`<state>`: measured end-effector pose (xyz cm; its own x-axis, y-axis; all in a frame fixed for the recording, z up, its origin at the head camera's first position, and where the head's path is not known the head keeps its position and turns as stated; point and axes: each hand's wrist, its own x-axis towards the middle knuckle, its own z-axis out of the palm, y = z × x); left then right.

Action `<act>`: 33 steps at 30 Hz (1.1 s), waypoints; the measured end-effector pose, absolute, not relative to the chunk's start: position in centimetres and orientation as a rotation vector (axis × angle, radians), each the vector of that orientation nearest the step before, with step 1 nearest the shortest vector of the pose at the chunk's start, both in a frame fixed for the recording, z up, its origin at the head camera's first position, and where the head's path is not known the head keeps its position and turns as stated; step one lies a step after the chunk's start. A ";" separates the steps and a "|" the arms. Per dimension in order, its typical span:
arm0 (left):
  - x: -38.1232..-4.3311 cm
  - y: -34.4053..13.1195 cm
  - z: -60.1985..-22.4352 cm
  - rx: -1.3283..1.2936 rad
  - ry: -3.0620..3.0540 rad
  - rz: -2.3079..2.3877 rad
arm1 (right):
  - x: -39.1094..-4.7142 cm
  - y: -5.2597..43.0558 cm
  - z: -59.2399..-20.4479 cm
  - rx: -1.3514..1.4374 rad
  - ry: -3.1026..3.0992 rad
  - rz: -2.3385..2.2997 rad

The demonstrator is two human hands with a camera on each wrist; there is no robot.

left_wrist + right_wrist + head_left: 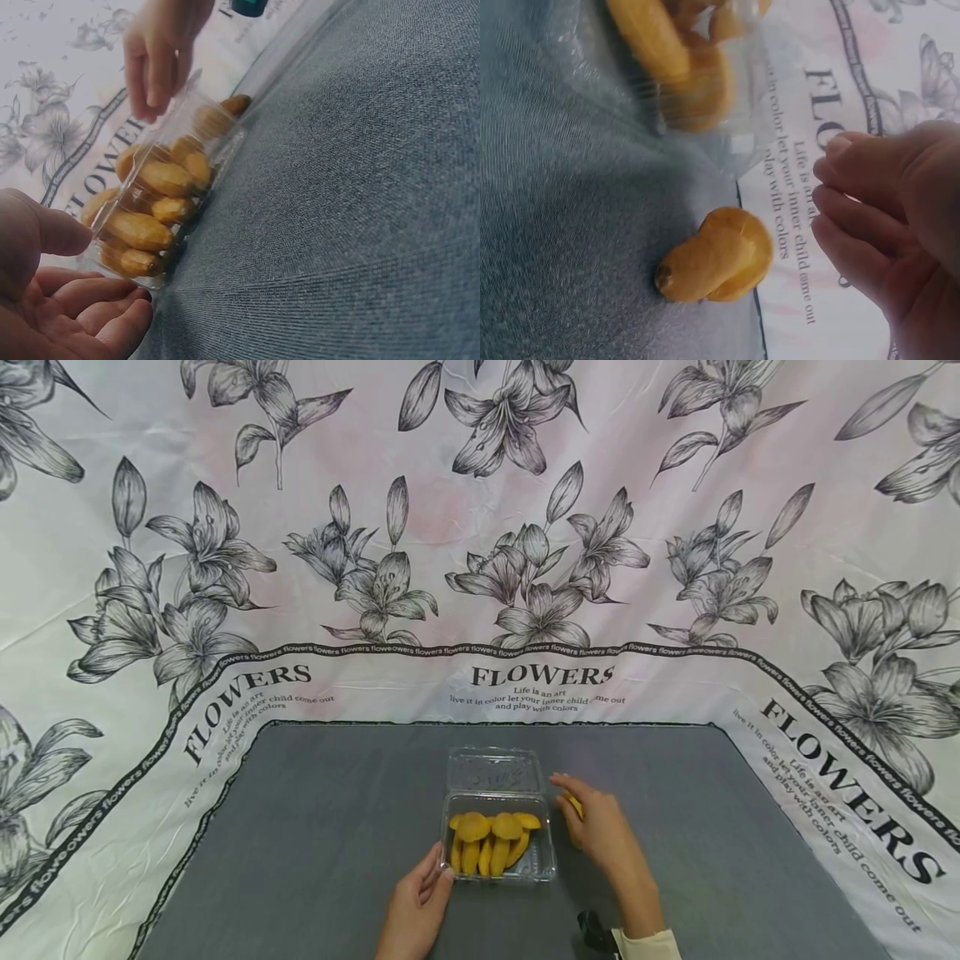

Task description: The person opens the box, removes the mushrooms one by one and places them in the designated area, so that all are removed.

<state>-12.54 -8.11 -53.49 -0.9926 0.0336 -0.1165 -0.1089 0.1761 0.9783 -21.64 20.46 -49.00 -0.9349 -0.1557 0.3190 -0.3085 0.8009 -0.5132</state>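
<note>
At the near edge of the area inspected, a pale sleeve (648,945) ends at the right wrist. The left hand (416,902) holds the clear box (542,862) at its near left corner, thumb at the rim and fingers below it. Both rest on the grey desk (315,843) or just above it; which applies to the hand cannot be determined.

Inside the box lie several yellow mushrooms (474,828), stems towards the person, caps at the far side. Just right of the box, one loose mushroom (712,259) lies on its side on the desk. The right hand (600,828) is poised over it, thumb and fingers apart (the head view shows yellow between them, though the right wrist view shows the fingers standing off it).

Beyond, the lid (495,772) is laid back. Farthest off, a white cloth (390,685) bears printed lilies and the word "FLOWERS".
</note>
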 end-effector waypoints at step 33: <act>-12.5 -8.2 -53.7 -0.056 2.331 1.954 | -20.4 18.6 -49.7 1.032 -2.738 1.083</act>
